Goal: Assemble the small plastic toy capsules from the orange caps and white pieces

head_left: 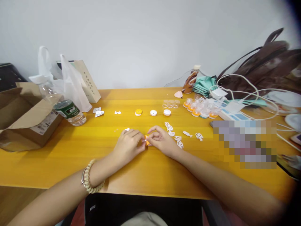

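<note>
My left hand (129,145) and my right hand (161,139) meet at the middle of the yellow table (141,166). Both pinch a small orange piece (147,141) between their fingertips. A beaded bracelet (90,179) circles my left wrist. Several flat white cut-out parts (178,135) lie just right of my right hand. Beyond the hands sit a yellow round cap (138,112) and two white round caps (153,112). Clear rings (171,104) lie further back.
A lying plastic bottle (68,110), a cardboard box (25,119) and white bags (70,81) fill the left. A pile of clear and orange capsules (201,108), a power strip with cables (232,108), a brown bag (263,69) and a drink bottle (191,81) crowd the right.
</note>
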